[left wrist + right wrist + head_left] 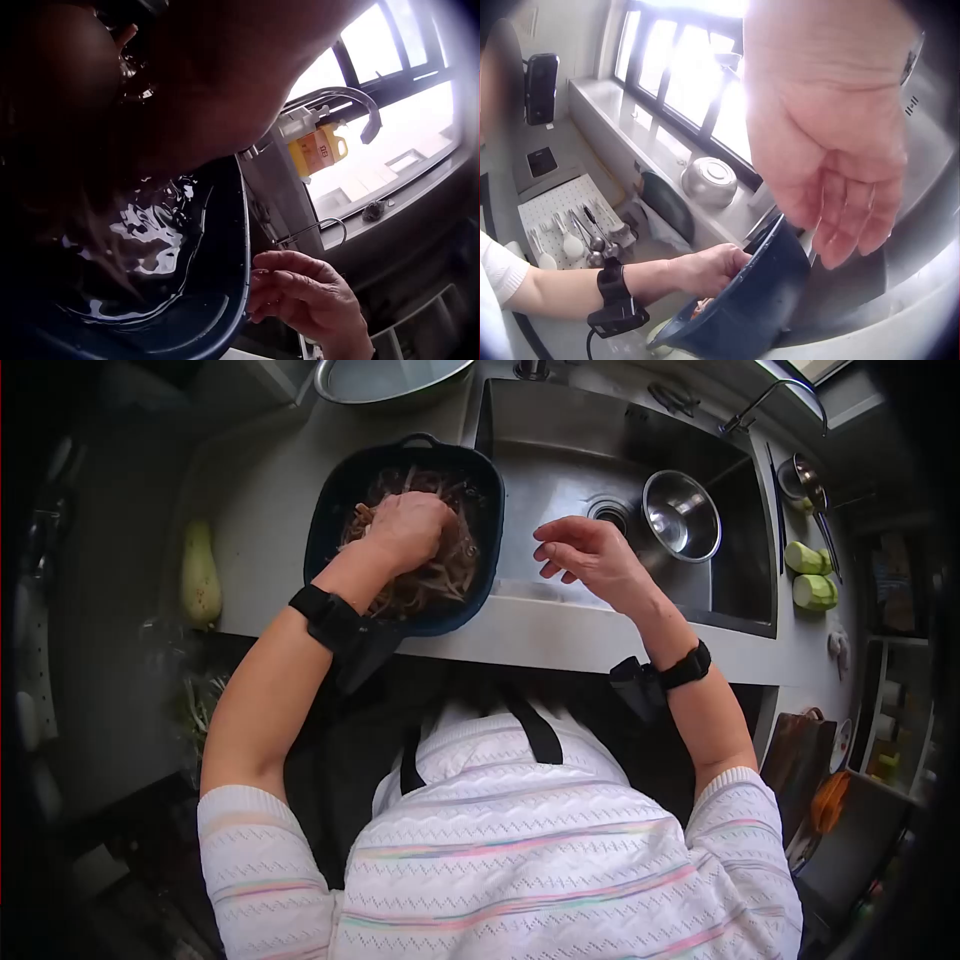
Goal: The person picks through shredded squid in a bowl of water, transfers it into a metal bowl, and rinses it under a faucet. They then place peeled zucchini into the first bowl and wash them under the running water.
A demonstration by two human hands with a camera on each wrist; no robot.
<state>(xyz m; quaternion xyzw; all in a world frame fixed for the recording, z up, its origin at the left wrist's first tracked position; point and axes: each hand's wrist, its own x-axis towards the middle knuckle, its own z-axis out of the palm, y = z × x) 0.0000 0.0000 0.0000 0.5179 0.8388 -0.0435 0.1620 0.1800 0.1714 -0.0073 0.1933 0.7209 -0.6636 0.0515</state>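
A dark blue basin (318, 510) stands on the counter left of the sink, holding water and a tangle of long, thin brownish strips (450, 575). My left hand (408, 528) reaches down into it and grips among the strips, its fingertips hidden. Paler orange-brown pieces show beside that hand. In the right wrist view the left hand (709, 270) is bent over the basin's rim. My right hand (592, 555) hovers over the near side of the sink, fingers loosely bent, holding nothing. Wet fingers of the right hand appear just beyond the basin in the left wrist view.
A steel bowl (682, 515) sits in the steel sink (560, 440) near the drain. Cut pale-green squash pieces (815, 592) lie on the right counter, and a whole squash (200, 575) at left. A large metal pan (385, 380) stands at the back.
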